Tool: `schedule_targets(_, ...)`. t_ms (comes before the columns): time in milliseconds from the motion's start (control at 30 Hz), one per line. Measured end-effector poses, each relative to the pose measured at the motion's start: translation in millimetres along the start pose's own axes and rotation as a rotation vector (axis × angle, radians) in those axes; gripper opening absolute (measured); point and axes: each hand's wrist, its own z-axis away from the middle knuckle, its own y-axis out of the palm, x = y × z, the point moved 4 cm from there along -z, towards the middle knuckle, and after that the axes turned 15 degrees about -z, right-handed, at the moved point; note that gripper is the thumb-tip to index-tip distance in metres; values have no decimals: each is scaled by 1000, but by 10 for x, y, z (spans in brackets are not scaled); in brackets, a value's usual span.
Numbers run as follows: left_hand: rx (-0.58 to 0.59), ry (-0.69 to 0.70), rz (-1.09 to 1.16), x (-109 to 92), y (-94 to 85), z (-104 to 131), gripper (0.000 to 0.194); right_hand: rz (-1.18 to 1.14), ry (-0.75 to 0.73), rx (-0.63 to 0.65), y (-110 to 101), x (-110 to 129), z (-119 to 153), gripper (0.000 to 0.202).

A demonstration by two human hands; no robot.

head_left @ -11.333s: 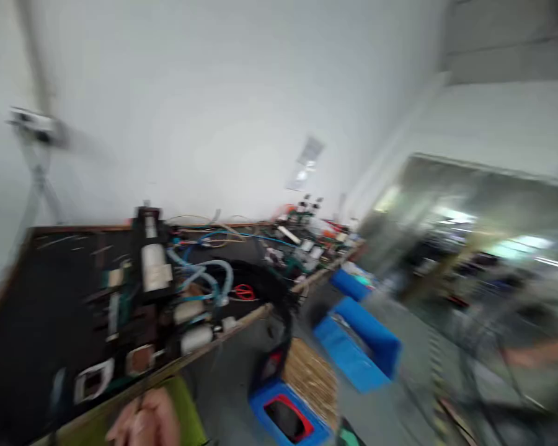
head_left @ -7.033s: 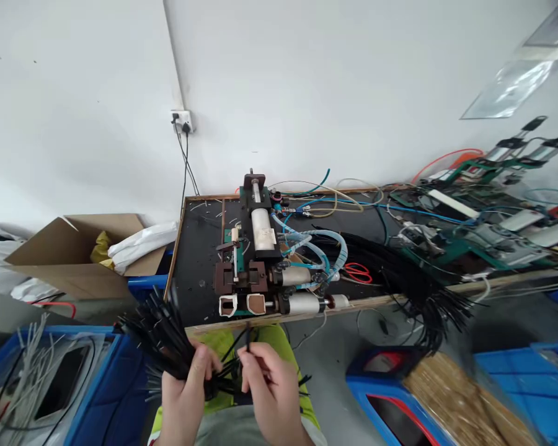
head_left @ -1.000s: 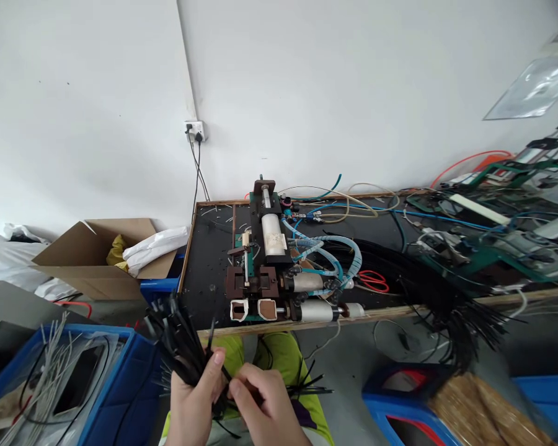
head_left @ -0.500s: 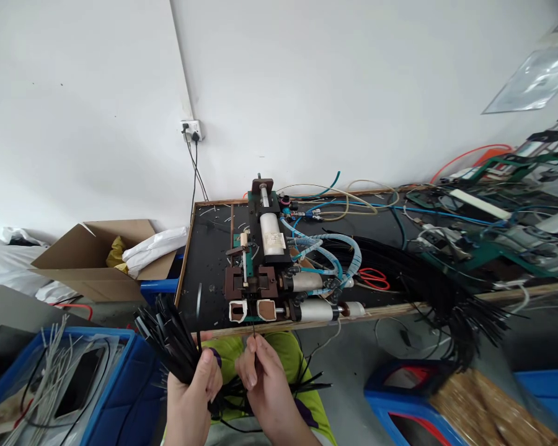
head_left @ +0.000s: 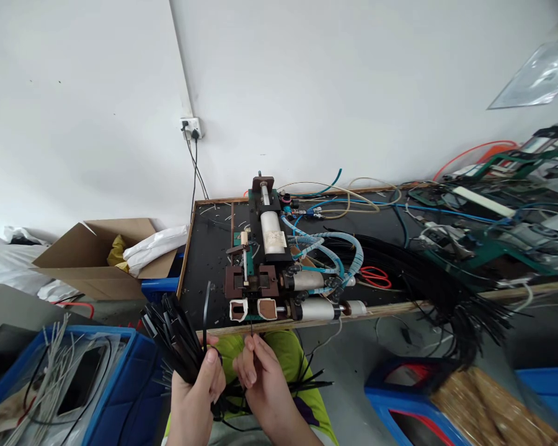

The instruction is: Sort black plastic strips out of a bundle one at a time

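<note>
My left hand (head_left: 198,391) is closed round a thick bundle of black cables (head_left: 174,331), their ends fanning up and to the left. One separate black cable (head_left: 206,310) sticks up past its thumb. Close by on the right, my right hand (head_left: 263,378) pinches a thin black cable (head_left: 252,328) that points up at the front of a pneumatic machine (head_left: 272,232). Two white-edged jaws (head_left: 266,308) of that machine stand apart, just beyond my fingertips. The cable's tip is too small to make out. More black cables (head_left: 307,384) lie across my lap.
The machine stands on a black bench (head_left: 204,248) with a wooden edge. Blue air hoses (head_left: 353,248) and a pile of black cables (head_left: 400,266) lie to its right. A blue crate (head_left: 134,347) stands at left, before a cardboard box (head_left: 90,266). A blue stool (head_left: 381,396) is at lower right.
The single black cable by my left thumb now rises higher and more upright. My left hand and its bundle have shifted slightly right; my right hand keeps its pinch near the jaws.
</note>
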Motion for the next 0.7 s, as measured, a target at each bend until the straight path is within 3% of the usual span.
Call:
schedule_targets(200, -1, 40, 17, -5, 10, 11, 48, 45, 1, -5, 9, -19, -23, 38)
schedule_targets(400, -6, 54, 1, -43, 19, 11, 36, 200, -55, -34, -46, -8, -26, 46)
schedule_targets(567, -30, 33, -36, -60, 38, 51, 47, 494, -158, -45, -106, 120, -31, 52)
schedule_targets(700, -9, -12, -85, -48, 62, 110, 56, 838, -316, 23, -64, 300, 152, 41)
